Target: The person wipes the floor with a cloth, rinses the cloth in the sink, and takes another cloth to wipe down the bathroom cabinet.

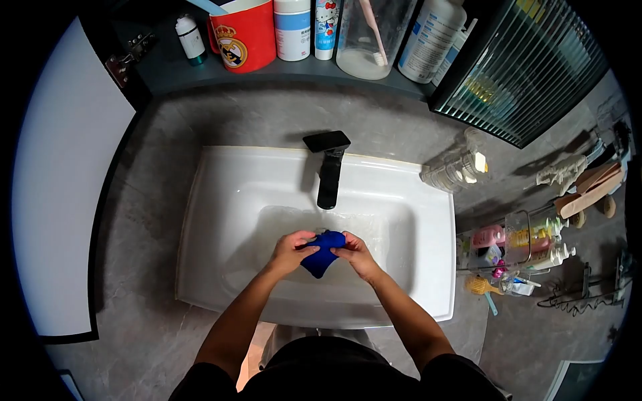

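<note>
Between my two hands hangs a small blue cloth point(322, 254), bunched up over the white sink point(221, 180). My left hand point(292, 250) pinches its left edge between thumb and fingers. On the other side, my right hand point(356, 255) grips the right edge, with the thumb lying on the cloth's near face. Just beyond the cloth stands a black faucet point(328, 177), its spout pointing toward my hands. Water point(364, 230) lies in the basin below. What kind of cloth it is, I cannot make out.
Above the sink, a shelf point(301, 77) holds a red cup point(245, 37), several bottles, a toothpaste tube point(326, 30) and a clear tumbler point(364, 63) with a toothbrush. A ribbed-glass cabinet point(521, 67) juts out at upper right. Bottles fill a wire rack point(528, 244); a mirror point(67, 187) stands left.
</note>
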The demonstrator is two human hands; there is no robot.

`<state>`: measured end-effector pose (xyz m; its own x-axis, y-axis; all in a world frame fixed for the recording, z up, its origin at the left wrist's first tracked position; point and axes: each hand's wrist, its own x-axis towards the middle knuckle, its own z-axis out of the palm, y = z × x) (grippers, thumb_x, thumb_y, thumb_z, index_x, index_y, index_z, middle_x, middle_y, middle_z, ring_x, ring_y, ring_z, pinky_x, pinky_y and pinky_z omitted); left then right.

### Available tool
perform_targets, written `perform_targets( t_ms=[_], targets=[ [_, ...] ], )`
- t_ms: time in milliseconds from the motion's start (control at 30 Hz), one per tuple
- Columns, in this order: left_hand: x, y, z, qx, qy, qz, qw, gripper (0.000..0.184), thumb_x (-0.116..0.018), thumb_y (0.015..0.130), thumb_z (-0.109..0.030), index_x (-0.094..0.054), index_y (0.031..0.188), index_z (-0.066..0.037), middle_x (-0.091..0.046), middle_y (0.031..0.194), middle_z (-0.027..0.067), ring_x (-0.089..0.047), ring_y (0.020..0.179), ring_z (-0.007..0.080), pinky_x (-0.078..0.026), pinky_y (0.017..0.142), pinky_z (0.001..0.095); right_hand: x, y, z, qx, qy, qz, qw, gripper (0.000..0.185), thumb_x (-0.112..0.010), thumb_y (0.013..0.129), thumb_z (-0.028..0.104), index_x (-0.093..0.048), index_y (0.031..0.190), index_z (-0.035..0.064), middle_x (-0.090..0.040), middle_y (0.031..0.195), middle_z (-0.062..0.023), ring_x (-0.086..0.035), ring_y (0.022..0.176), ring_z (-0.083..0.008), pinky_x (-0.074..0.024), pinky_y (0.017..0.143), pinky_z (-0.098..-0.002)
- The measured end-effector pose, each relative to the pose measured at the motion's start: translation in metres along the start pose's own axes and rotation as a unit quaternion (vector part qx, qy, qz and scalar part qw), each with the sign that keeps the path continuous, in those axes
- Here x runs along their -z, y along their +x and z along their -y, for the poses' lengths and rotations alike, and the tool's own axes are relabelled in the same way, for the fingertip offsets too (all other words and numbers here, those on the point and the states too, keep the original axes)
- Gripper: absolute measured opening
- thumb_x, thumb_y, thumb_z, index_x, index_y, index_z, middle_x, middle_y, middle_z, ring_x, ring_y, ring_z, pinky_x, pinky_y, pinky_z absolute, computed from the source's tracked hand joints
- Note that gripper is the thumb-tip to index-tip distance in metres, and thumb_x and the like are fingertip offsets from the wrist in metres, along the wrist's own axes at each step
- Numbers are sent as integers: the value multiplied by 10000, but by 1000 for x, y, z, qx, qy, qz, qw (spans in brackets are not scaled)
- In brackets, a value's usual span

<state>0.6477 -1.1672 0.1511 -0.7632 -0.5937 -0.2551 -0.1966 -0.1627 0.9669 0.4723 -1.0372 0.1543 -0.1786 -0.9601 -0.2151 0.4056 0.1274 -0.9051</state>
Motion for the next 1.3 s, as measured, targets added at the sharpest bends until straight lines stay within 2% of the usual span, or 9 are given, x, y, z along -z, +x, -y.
perform_targets(
  t_ms=[267,500,700,833,900,967,1067,1100,1300],
  targets=[
    [11,-4,-15,1,125,-14,992,221,-706,865,-206,-674,927,3,-647,728,18,-559,651,84,-462,616,242,12,2,25,-13,28,-47,998,107,-657,864,11,-598,912,86,-644,905,19,-571,864,-75,-445,813,-225],
    [34,-8,-9,-13,77,-75,994,243,-559,968,-254,-624,958,-19,-565,765,-22,-484,719,61,-421,674,233,42,-7,28,36,27,-148,988,218,-688,860,24,-514,781,129,-537,745,70,-499,723,-47,-401,669,-195],
    [29,-7,-9,-31,48,-100,993,192,-521,988,-211,-590,942,-38,-534,775,-10,-458,728,63,-415,676,235,41,-12,35,106,-23,-200,974,162,-665,858,-21,-557,887,97,-550,774,56,-504,735,-50,-405,700,-187],
    [26,-11,-31,-105,155,-116,975,120,-551,955,-141,-599,959,-31,-589,853,2,-527,792,81,-429,703,232,36,-14,49,181,-72,-211,958,220,-686,846,-2,-580,1025,66,-568,790,51,-518,750,-53,-423,712,-194],
    [30,-17,-35,-109,220,-81,966,89,-593,913,-96,-618,967,-29,-639,899,46,-591,821,131,-459,723,270,52,-30,32,88,-279,-178,939,275,-724,810,28,-584,1036,95,-586,792,30,-523,732,-70,-431,707,-202],
    [40,-20,-14,-139,345,-2,928,121,-625,867,-84,-641,985,-63,-659,949,81,-627,878,224,-488,778,335,60,-45,32,-50,-524,-129,840,385,-772,752,119,-601,1095,151,-636,941,-41,-587,799,-160,-484,745,-272],
    [42,-30,24,-142,433,65,888,276,-648,816,-66,-670,1081,-140,-636,1179,73,-585,1104,295,-470,929,391,55,-60,9,-25,-695,-168,699,423,-763,752,181,-612,1147,168,-600,1151,-92,-603,977,-249,-504,822,-367],
    [39,-32,33,-131,428,62,892,304,-647,818,-68,-667,1109,-154,-617,1224,70,-564,1145,288,-456,956,385,51,-56,6,-59,-676,-167,715,455,-749,755,175,-603,1185,150,-525,1288,-124,-551,1125,-318,-483,905,-418],
    [18,-24,50,-103,514,82,848,535,-664,827,-119,-531,1333,-230,-339,1491,157,-362,1344,380,-345,1077,445,16,-22,-32,105,-667,-87,733,415,-743,743,205,-633,1140,157,-545,1252,-109,-512,1170,-292,-415,964,-419]
  ],
)
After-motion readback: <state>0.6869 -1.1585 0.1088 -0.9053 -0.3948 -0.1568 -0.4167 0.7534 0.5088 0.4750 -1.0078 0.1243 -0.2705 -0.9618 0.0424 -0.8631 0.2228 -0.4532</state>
